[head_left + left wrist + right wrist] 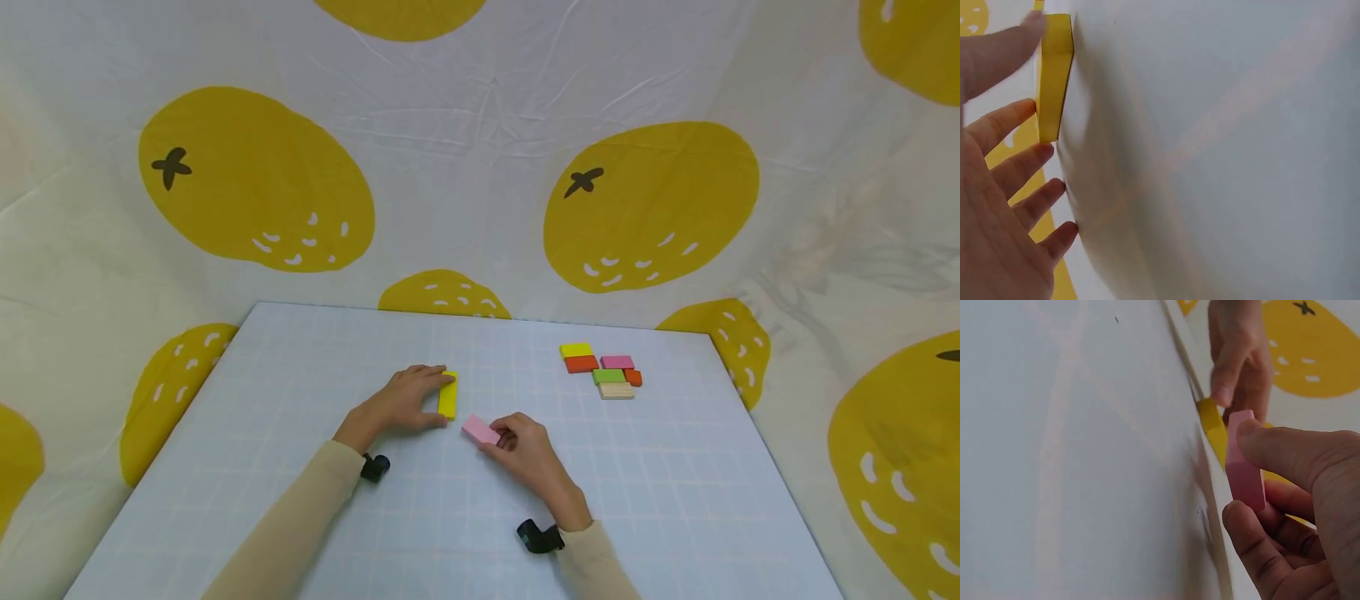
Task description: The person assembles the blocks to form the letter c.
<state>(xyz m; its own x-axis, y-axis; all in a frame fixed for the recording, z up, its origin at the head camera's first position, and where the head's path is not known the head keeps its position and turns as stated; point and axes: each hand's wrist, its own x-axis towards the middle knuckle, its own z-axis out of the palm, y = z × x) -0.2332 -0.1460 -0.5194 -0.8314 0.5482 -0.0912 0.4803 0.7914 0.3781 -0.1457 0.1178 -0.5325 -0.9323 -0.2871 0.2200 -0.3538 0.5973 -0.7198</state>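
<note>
A yellow block (447,397) lies lengthwise on the table, and my left hand (408,398) pinches it by its two ends. In the left wrist view the thumb meets one end of the yellow block (1056,75) and fingertips are at the other, while the remaining fingers spread out against the table. My right hand (527,454) holds a pink block (480,430) just right of the yellow one, its far end pointing toward it. Seen from the right wrist, the thumb presses one face of the pink block (1244,465), with curled fingers behind and below.
At the back right of the pale checked table (675,500) lies a group of several blocks: yellow (576,350), red-orange (581,364), magenta (617,362), green (608,377) and plain wood (617,391). A cloth with yellow fruit prints (465,183) hangs around the table.
</note>
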